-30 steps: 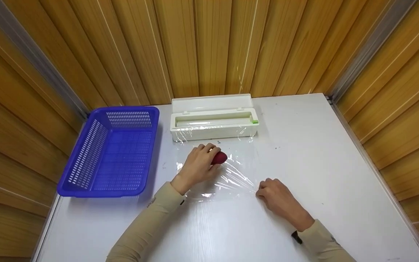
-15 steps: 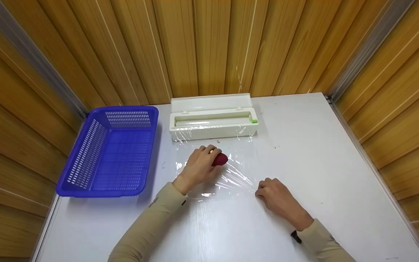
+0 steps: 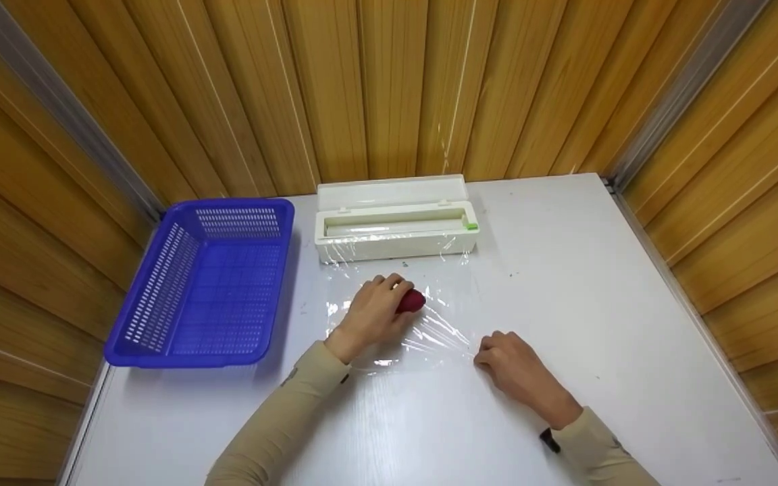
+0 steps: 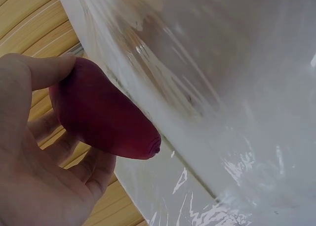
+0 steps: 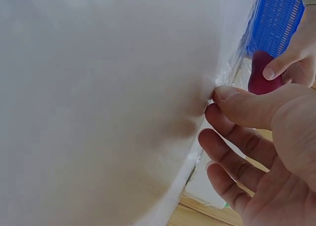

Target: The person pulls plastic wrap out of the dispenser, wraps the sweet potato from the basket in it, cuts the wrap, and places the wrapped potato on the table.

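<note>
My left hand (image 3: 370, 312) grips a dark red, mango-like fruit (image 4: 106, 112) between thumb and fingers. The fruit tapers to a small nub at its free end, and the hand covers its other end in the head view. It is over a sheet of clear cling film (image 3: 439, 331) that runs out of a white dispenser box (image 3: 396, 246). At the sheet's near right corner, my right hand (image 3: 517, 368) pinches the film between thumb and forefinger, and creases fan from there toward the fruit. In the right wrist view, the other fingers (image 5: 229, 157) of that hand curve loosely beside the film edge.
The dispenser's lid (image 3: 392, 192) stands raised at the back, and a green piece (image 3: 471, 227) sits at the box's right end. A blue plastic basket (image 3: 281, 270) stands on the left of the white table (image 3: 578, 270). Wood-patterned walls (image 3: 389, 88) enclose the back and sides.
My left hand has shifted slightly toward me and to the right with the fruit. The right hand has kept its pinch on the film corner, nearly still.
</note>
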Available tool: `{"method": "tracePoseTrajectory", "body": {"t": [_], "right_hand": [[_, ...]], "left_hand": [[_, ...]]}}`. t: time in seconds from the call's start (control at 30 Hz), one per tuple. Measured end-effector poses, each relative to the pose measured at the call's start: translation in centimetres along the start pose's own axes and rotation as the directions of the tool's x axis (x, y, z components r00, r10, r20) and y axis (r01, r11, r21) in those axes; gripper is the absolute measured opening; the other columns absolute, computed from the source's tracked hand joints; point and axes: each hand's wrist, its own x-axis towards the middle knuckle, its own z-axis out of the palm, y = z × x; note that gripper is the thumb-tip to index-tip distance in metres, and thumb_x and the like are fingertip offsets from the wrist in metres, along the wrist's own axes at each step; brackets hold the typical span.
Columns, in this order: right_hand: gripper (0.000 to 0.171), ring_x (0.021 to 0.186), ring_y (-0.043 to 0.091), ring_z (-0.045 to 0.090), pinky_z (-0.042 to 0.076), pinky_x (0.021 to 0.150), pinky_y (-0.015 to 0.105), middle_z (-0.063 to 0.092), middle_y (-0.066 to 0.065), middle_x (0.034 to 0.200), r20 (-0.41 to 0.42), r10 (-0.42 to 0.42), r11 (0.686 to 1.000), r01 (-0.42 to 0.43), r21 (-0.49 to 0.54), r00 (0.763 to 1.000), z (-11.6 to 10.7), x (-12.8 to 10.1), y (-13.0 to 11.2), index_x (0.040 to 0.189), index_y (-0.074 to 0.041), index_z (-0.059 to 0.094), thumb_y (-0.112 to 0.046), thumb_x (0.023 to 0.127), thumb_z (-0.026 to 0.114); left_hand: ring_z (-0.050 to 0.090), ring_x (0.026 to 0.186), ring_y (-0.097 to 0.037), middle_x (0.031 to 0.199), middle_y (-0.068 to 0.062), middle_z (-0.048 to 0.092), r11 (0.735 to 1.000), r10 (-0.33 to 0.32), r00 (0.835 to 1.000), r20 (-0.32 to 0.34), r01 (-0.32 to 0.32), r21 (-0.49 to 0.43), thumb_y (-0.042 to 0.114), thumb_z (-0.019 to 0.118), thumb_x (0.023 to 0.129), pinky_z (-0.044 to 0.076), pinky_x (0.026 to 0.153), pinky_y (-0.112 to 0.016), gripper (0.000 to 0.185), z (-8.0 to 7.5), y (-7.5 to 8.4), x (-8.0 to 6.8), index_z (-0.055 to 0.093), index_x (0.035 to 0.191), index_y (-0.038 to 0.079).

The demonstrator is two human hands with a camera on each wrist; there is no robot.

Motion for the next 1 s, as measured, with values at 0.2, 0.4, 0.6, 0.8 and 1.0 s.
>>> {"method": "tracePoseTrajectory", "body": {"t": [0.2,0.4,0.6,0.8,1.0], "right_hand": [[0.012,0.073,0.017,0.06,0.044,0.065,0.027,0.07,0.001,0.083,0.003,0.006,1.0,-0.006,-0.001,1.0,-0.1,-0.1,0.0,0.08,-0.01,0.083,0.001,0.081,0.088],[0.014,0.072,0.018,0.059,0.042,0.064,0.026,0.068,0.0,0.081,-0.004,-0.007,1.0,0.007,-0.024,1.0,-0.2,0.0,0.0,0.077,-0.012,0.082,0.001,0.081,0.088],[0.015,0.072,0.019,0.059,0.042,0.064,0.027,0.067,0.0,0.081,0.011,-0.013,0.999,0.013,-0.042,1.0,-0.2,0.0,0.1,0.077,-0.013,0.081,0.0,0.082,0.087],[0.014,0.072,0.018,0.059,0.043,0.065,0.027,0.068,0.0,0.081,0.022,-0.001,1.0,0.002,-0.031,1.0,0.0,0.0,0.1,0.077,-0.013,0.081,-0.001,0.082,0.087],[0.011,0.074,0.018,0.061,0.044,0.065,0.027,0.07,0.001,0.084,0.039,0.019,1.0,-0.018,-0.016,0.999,0.0,0.1,0.0,0.08,-0.011,0.083,-0.001,0.083,0.086]], "left_hand": [[0.066,0.103,-0.029,0.121,-0.005,0.071,1.0,-0.004,1.0,0.008,0.004,-0.02,0.04,0.072,0.1,0.056,0.088,-0.043,0.041,0.4,0.1,0.0,0.068,0.13,0.012],[0.067,0.103,-0.03,0.122,-0.006,0.071,1.0,-0.004,1.0,0.007,0.004,-0.026,0.032,0.076,0.097,0.056,0.089,-0.044,0.039,0.6,0.1,0.0,0.068,0.13,0.012],[0.067,0.106,-0.031,0.124,-0.008,0.071,1.0,-0.005,1.0,0.002,0.005,-0.025,0.031,0.076,0.096,0.056,0.09,-0.044,0.04,1.0,-0.1,0.2,0.068,0.13,0.012],[0.067,0.108,-0.031,0.128,-0.009,0.07,1.0,-0.007,1.0,0.025,0.007,-0.01,0.031,0.077,0.095,0.055,0.092,-0.045,0.044,1.3,-0.4,0.6,0.067,0.133,0.011],[0.067,0.109,-0.033,0.132,-0.011,0.069,1.0,-0.008,0.999,0.053,0.008,-0.003,0.031,0.078,0.094,0.055,0.093,-0.046,0.049,1.5,-0.5,1.0,0.065,0.137,0.011]]}}
